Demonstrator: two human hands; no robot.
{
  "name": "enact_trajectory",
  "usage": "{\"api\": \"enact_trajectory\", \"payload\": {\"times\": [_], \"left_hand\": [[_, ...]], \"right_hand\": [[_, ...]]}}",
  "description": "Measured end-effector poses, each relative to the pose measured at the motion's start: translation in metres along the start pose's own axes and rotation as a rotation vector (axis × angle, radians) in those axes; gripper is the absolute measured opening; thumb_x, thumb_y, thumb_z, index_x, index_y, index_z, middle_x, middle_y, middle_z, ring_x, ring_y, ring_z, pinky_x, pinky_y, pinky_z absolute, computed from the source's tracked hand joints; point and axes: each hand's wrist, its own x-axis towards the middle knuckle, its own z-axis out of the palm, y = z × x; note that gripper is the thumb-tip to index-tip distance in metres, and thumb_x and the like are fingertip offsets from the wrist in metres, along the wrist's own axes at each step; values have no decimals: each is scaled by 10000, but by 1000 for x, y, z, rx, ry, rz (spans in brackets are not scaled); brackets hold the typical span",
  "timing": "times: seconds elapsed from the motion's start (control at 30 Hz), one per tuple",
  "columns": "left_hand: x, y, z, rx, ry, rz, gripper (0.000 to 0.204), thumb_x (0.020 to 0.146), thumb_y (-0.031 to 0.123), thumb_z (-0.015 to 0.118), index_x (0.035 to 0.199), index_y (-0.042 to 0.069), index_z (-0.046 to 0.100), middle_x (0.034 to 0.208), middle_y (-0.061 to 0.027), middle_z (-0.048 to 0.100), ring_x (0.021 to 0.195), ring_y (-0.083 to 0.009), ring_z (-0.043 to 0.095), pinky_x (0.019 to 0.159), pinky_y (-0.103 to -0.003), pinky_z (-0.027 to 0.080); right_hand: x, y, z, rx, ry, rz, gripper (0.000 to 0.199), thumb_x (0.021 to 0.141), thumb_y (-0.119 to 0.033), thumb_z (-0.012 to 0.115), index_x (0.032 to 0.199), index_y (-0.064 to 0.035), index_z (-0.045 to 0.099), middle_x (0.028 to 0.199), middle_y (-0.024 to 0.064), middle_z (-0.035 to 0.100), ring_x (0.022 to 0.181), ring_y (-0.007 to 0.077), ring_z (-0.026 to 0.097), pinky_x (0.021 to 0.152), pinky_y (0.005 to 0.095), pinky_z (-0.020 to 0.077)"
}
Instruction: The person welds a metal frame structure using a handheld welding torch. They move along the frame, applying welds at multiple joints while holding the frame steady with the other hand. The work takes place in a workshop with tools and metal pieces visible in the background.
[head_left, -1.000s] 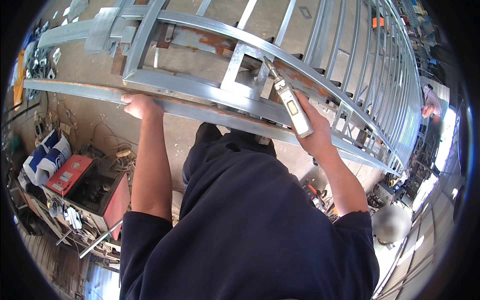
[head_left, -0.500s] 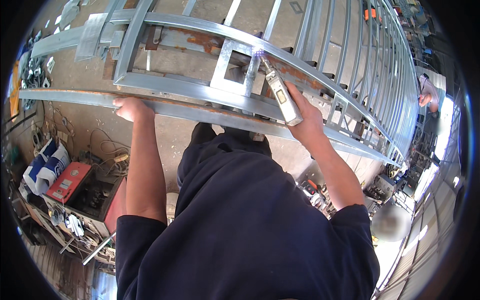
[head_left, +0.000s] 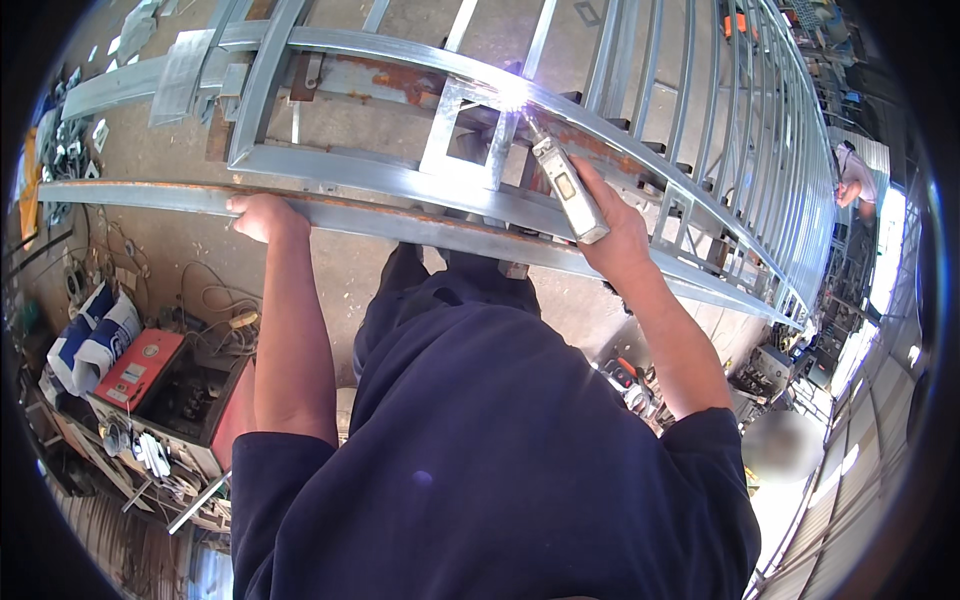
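My right hand is closed around a silver, box-bodied welding torch. Its nozzle points up and left at a corner of a small rectangular metal piece, where a bright white-violet glare hides the joint. That piece spans two long rails of a galvanized steel frame. Lower left, my left hand grips a steel bar with a rusty upper edge, its thumb on the near side and its fingers mostly hidden. The bar runs across in front of my body.
Many parallel tubes extend away to the right. Rusty beams lie beneath the frame. At lower left stand a red-topped box, blue-white bags and cables. Another person is at the far right.
The small violet glow at the torch tip has grown into a large bright glare. The torch has shifted slightly. My left hand has stayed in place on the bar.
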Motion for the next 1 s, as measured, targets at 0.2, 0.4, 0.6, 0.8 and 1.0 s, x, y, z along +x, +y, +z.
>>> {"api": "enact_trajectory", "payload": {"times": [0.2,0.4,0.6,0.8,1.0], "left_hand": [[-4,2,1,16,18,-10,735,1095,551,273,1513,-49,356,1512,-265,492,1306,-432,577,1106,-520,530],[-5,4,-1,28,10,-6,747,1093,553,270,1508,-62,352,1511,-273,487,1313,-432,571,1108,-522,528],[-11,5,0,5,38,0,740,1090,543,290,1489,-71,402,1479,-270,528,1291,-431,590,1094,-514,535],[3,-1,3,12,43,-20,735,1084,560,309,1478,-48,435,1456,-255,565,1263,-423,617,1082,-516,535],[-8,-3,-3,74,-9,-23,775,1064,572,315,1460,-74,476,1399,-261,619,1211,-426,653,1063,-511,539]], "right_hand": [[-1,4,0,4,5,-5,989,734,-56,858,1564,-350,408,1319,120,688,1129,402,677,923,470,588],[-3,7,0,18,13,-12,983,740,-52,856,1568,-340,410,1334,124,682,1146,400,674,938,466,586],[-4,0,-11,74,-55,78,816,848,-23,764,1564,-271,461,1408,160,652,1272,387,635,1041,419,548],[-23,18,-46,252,-150,-9,758,891,-45,728,1590,-136,447,1301,139,687,1145,219,668,1011,329,491],[-4,15,-123,525,-517,121,721,875,-54,698,1563,-134,494,1283,84,699,1103,106,614,983,293,482]]}}
